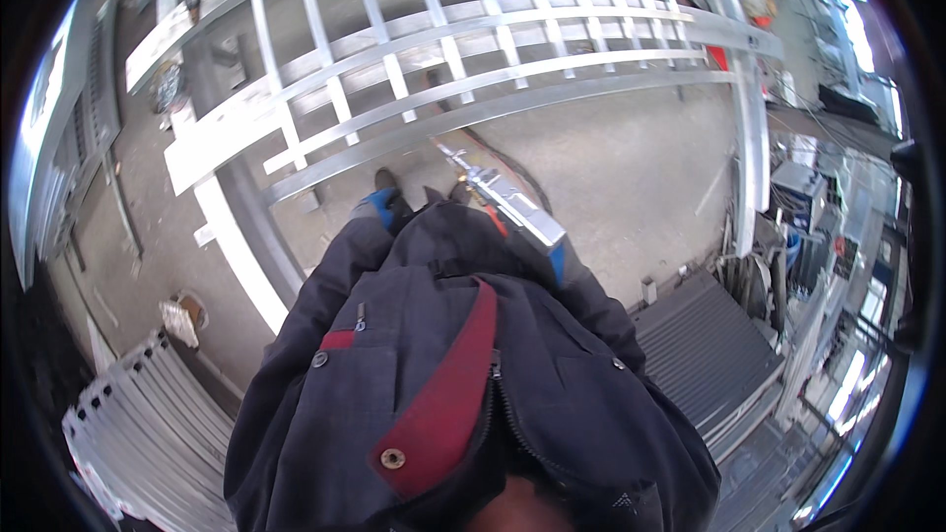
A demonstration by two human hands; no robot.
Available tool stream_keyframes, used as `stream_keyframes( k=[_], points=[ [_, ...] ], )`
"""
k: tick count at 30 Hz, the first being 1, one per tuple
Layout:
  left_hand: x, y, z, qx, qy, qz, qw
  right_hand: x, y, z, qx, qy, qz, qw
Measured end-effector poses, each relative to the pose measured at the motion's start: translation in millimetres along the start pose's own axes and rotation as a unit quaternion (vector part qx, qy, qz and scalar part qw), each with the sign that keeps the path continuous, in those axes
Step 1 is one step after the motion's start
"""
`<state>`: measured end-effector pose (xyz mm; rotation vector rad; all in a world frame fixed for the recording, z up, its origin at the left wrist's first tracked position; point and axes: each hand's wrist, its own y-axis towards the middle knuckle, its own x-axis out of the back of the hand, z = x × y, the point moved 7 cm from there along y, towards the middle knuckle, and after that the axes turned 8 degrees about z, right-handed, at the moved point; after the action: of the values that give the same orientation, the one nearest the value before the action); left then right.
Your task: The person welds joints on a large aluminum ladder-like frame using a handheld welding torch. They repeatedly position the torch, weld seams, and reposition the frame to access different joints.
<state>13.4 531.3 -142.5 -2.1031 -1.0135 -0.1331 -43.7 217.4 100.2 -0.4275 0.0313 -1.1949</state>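
Silver bars are spread right across the top of the head view: a barred metal frame [493, 22] is set above the concrete floor [631, 158], its slats crossed by long rails. And just below it, a boxy silver tool [517, 207] is seen, slanted in front of the lap, its slim nose pointed up and left toward the lower rail, a red-orange strip shown at its side. Neither hand can be made out here, so whether they are held apart, together or clamped on that tool cannot be told! The lower middle is filled by a dark jacket [345, 384], crossed by a burgundy flap [443, 394]. Over at lower left, grooved pale metal lengths [163, 414] are laid side by side; on the right, a dark ribbed panel [705, 345] is seen near the frame's upright post [749, 148].
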Motion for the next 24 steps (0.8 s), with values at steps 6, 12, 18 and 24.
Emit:
stream_keyframes(
  k=[6, 12, 18, 24],
  points=[
    [100, -2, 64, 0.114, 0.079, -0.204, 0.969, -28, 10, 10, -0.062, 0.037, 0.017, 0.997],
    [171, 3, 57, 0.058, 0.300, -0.259, 0.916, -48, 23, 26, -0.070, 0.086, -0.036, 0.993],
    [167, 45, 56, 0.059, 0.356, -0.131, 0.924, -62, 33, 47, -0.047, 0.044, -0.040, 0.997],
    [183, 49, 58, 0.070, 0.353, -0.102, 0.927, -68, 47, 57, -0.060, 0.081, -0.045, 0.994]
  ],
)
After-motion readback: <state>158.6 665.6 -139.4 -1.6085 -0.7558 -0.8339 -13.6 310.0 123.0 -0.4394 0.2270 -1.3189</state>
